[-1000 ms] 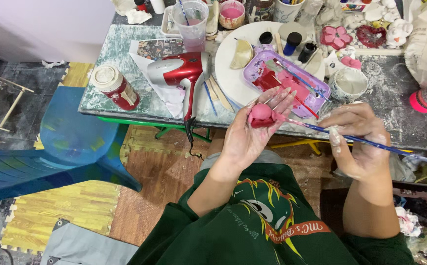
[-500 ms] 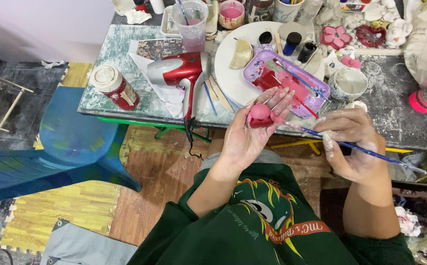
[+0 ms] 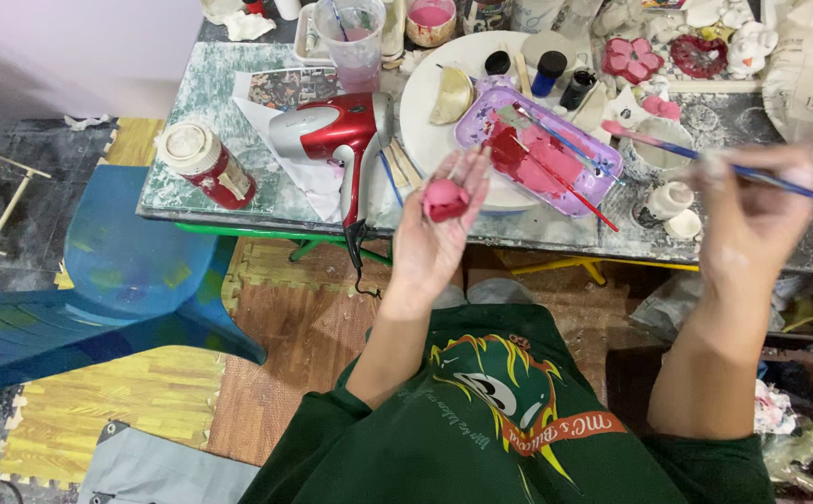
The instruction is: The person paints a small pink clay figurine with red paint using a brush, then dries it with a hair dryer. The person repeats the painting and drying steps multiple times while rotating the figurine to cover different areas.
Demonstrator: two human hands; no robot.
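Painting in progress, between strokes: the left hand (image 3: 439, 229) is half open, palm up, and cradles a small rounded figurine coated in pink-red paint (image 3: 445, 198) on its fingers, just in front of the near edge of the purple plastic paint tray (image 3: 602, 182). The right hand (image 3: 752, 219) is closed in a pinch on a thin blue-handled paintbrush (image 3: 677, 147), whose pink-tipped bristles point left and hover over the right end of that tray, well apart from the figurine. Tray holds smears of pink and red paint and two more thin brushes (image 3: 556, 154); it sits partly on a round white plate (image 3: 425, 103) left of it and partly on the marbled grey-green table (image 3: 201, 103). Left of the tray lie a red and silver hair dryer (image 3: 336, 131) and, further left, a red can with a pale lid (image 3: 203, 163). Judged step: reloading or pausing the brush; the next move seems to call for a dip of the bristles into the tray's paint, then a steady return to the figurine while the left hand turns an uncoated side up. Against the earlier pictures: the right hand has lifted up and away to the right of the tray, where half a second ago the brush tip lay close to the figurine; the left hand and figurine have barely moved.
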